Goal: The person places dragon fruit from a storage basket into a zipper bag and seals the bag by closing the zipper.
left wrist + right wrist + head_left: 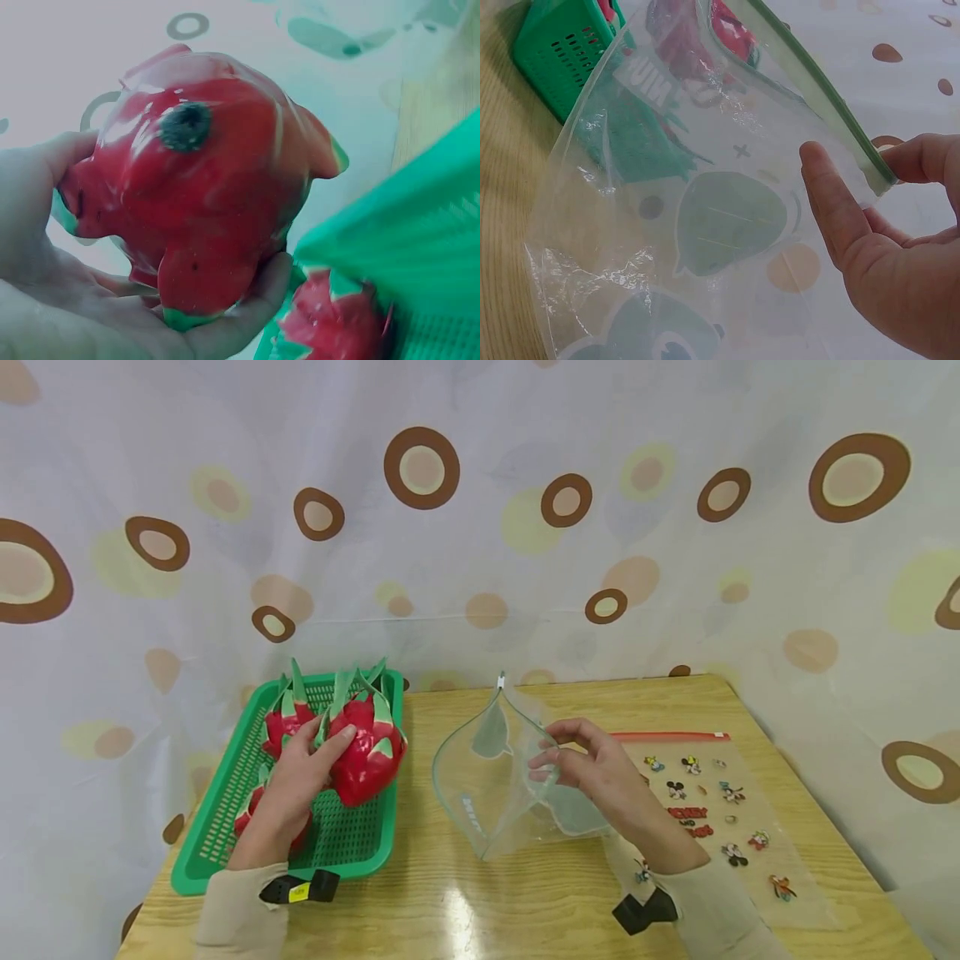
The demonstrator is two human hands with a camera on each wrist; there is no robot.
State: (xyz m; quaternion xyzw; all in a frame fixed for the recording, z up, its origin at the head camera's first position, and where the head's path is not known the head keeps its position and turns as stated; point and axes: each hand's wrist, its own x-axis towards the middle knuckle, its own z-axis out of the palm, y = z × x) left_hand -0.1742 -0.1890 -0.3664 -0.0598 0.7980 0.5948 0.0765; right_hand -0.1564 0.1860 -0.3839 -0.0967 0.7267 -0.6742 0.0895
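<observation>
My left hand (300,777) grips a red dragon fruit (365,760) with green-tipped scales and holds it above the right side of a green basket (390,827). In the left wrist view, the fruit's dark round end (186,126) faces the camera, with fingers curled round its underside. My right hand (600,768) holds a clear zip bag (465,777) by the right side of its rim. The bag's mouth gapes, and its zip strip (832,105) shows in the right wrist view. Pale green prints mark the bag's wall.
More dragon fruits lie in the basket, one at the back (281,727) and others partly hidden behind my left forearm. A flat bag with a red zip (675,737) and cartoon figures lies on the wooden table (420,910) at right. A patterned curtain (480,552) hangs behind.
</observation>
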